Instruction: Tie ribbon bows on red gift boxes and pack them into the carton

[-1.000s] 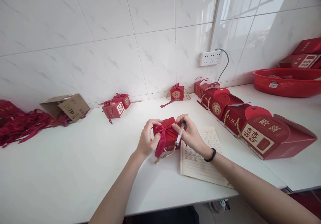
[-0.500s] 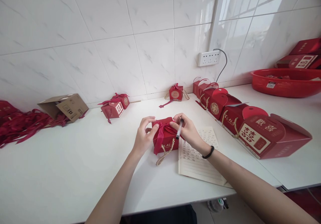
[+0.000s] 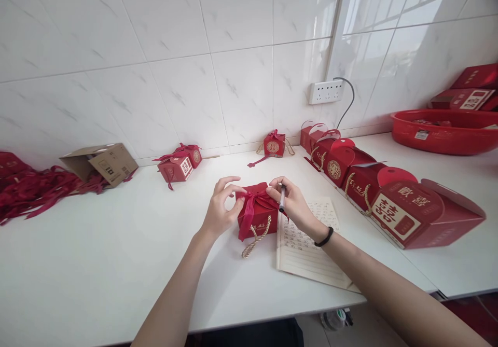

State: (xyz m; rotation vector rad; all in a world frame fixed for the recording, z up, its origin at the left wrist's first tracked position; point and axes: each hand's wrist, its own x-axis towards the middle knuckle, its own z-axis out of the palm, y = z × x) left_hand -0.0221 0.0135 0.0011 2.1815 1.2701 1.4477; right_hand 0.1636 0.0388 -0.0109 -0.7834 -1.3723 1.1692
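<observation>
A small red gift box (image 3: pixel 264 227) sits in front of me, with a dark red ribbon (image 3: pixel 248 216) tied in a bow on its top. A twisted gold cord handle (image 3: pixel 257 243) hangs down its front. At the box's left side, my left hand (image 3: pixel 221 207) has thumb and index finger closed at the ribbon's left loop. My right hand (image 3: pixel 293 204) holds a pen (image 3: pixel 282 199) pointing downward, and its thumb and index finger are at the bow's right side. Under the right hand lies an open notebook (image 3: pixel 307 256) with handwritten lines.
Larger red boxes (image 3: pixel 428 212) stand in a row on the right, with a red basin (image 3: pixel 443 142) behind them. More small boxes (image 3: pixel 177 169) (image 3: pixel 274 146) stand near the wall. A cardboard box (image 3: pixel 112 165) and piled red ribbons (image 3: pixel 42 191) lie left.
My left thumb has drawn slightly left, away from the knot. The right hand has shifted a little, and the pen is tilted more upright. The gift box stays in place.
</observation>
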